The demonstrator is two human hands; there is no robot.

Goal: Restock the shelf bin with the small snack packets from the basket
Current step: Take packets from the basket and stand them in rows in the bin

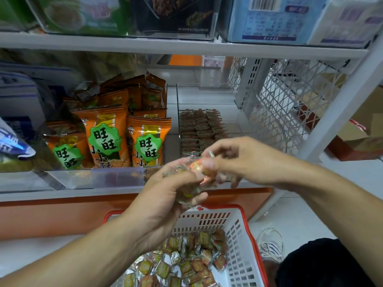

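My left hand (pixel 165 195) grips a bunch of small clear-wrapped snack packets (pixel 191 183) above the basket. My right hand (pixel 234 160) pinches one packet at the top of that bunch, just in front of the shelf edge. The clear shelf bin (pixel 238 119) behind my hands holds neat rows of the same small brown packets (pixel 199 131). Below, the white basket with a red rim (pixel 238 235) holds several loose packets (pixel 186 264) in a heap.
Orange snack bags (pixel 145 141) stand in the bin to the left. A white lattice shelf side (pixel 290 112) and an upright post (pixel 342 100) close off the right. More goods sit on the shelf above (pixel 165 44). A shoe (pixel 271 245) is by the basket.
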